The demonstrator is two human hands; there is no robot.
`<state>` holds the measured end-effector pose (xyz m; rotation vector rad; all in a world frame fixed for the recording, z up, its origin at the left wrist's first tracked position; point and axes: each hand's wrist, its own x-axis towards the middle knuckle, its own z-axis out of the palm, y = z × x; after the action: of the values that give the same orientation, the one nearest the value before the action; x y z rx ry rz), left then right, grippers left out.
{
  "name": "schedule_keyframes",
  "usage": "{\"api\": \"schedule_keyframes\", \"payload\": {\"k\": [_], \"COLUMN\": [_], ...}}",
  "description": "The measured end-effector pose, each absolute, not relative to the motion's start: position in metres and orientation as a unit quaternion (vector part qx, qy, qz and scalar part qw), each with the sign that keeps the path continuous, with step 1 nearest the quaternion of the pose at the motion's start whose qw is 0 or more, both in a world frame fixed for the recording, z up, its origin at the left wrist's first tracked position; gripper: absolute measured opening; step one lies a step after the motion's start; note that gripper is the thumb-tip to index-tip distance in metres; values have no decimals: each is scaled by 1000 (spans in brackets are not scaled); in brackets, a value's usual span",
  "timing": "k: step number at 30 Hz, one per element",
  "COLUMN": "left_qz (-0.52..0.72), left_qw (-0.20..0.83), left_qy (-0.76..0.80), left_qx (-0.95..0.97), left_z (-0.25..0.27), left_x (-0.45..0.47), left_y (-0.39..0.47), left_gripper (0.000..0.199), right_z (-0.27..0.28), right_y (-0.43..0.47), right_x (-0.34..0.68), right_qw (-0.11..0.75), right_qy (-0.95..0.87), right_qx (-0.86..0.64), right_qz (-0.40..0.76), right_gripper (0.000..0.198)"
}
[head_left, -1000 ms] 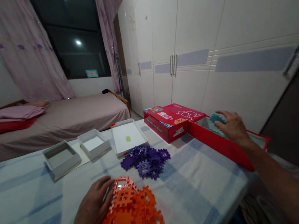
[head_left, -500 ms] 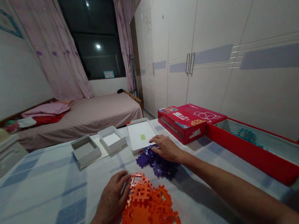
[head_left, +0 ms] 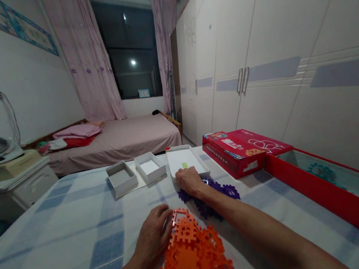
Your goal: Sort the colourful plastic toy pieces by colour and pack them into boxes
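My left hand rests on the cloth at the left edge of a heap of orange interlocking plastic pieces. Its fingers are loosely bent, apart from the thumb, and hold nothing. Past the heap, my right hand reaches over several purple interlocking pieces, at the near edge of a shallow white box lid. The fingers of that hand are curled downward and together; whatever lies under the fingertips is hidden. Part of the purple pile is covered by the hand and forearm.
Two small white boxes stand at the back left. A red box is at the back right, beside a long open red box with teal pieces inside. A checked cloth covers the table.
My right hand has moved left across the purple pieces, and its spread fingers have curled in. More purple shows on the right. The view has shifted left; my left hand stays beside the orange heap.
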<state>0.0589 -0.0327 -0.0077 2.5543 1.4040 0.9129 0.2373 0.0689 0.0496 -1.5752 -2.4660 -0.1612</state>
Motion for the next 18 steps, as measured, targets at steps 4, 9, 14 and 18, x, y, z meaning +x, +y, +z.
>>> {"api": "schedule_keyframes", "payload": {"k": [4,9,14,18], "left_qz": [303,302,309,318], "left_qw": [45,38,20,-4], "left_qy": [456,456,447,436], "left_qx": [836,836,840,842], "left_z": [-9,-11,-16,-22], "left_x": [58,57,55,52], "left_y": [-33,-31,-28,-23], "left_gripper": [27,26,28,29], "right_z": [63,87,118,137], "right_y": [61,56,21,-25], "right_x": [252,277,327,407], "right_qw": [204,480,661,794], "right_qy": [-812,-692,-527,-418], "right_qx": [-540,-539,-531,-436], "right_qz": [-79,-28,63,66], "right_gripper": [19,18,24,33]}}
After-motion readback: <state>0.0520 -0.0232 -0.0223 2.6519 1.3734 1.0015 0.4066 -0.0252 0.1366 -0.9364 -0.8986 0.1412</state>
